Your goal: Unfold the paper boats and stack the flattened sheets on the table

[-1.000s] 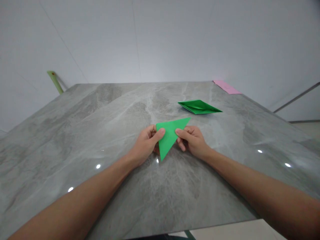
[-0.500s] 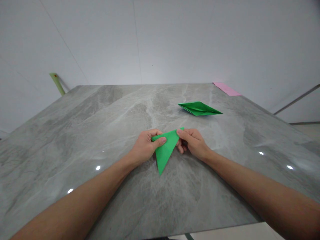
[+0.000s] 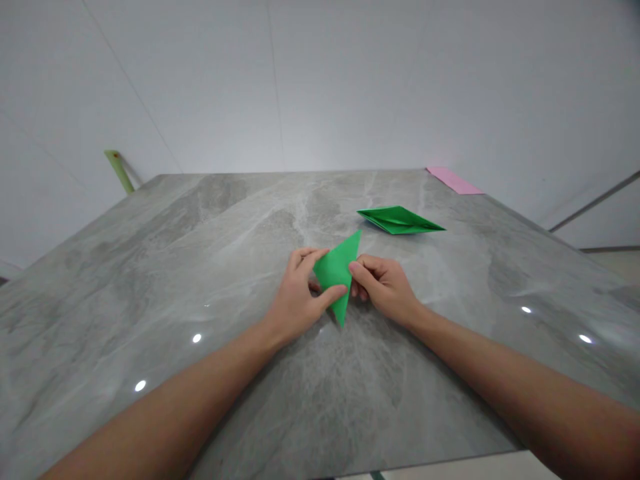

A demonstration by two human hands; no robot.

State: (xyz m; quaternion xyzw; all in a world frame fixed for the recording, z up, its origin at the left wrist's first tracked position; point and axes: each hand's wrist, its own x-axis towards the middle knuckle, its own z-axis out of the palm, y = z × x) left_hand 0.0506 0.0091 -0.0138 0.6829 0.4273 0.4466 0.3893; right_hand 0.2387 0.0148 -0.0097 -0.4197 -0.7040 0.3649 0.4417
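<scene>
A green paper folded into a triangle point(image 3: 336, 270) is held just above the grey marble table point(image 3: 150, 280), one tip pointing up and away, the other down toward me. My left hand point(image 3: 297, 300) pinches its left edge, thumb on the front face and fingers behind. My right hand point(image 3: 383, 287) pinches the right edge with thumb and curled fingers. Both hands are closed on the paper near the middle of the table.
A second folded green paper, flat and diamond-shaped point(image 3: 399, 220), lies beyond my right hand. A pink sheet point(image 3: 454, 181) sits at the far right corner. A green strip point(image 3: 119, 171) leans by the wall at far left. White walls surround the table.
The triangle has been turned in my hands: its long tip swung from lying rightward to pointing up and away. My left thumb shifted lower on the paper.
</scene>
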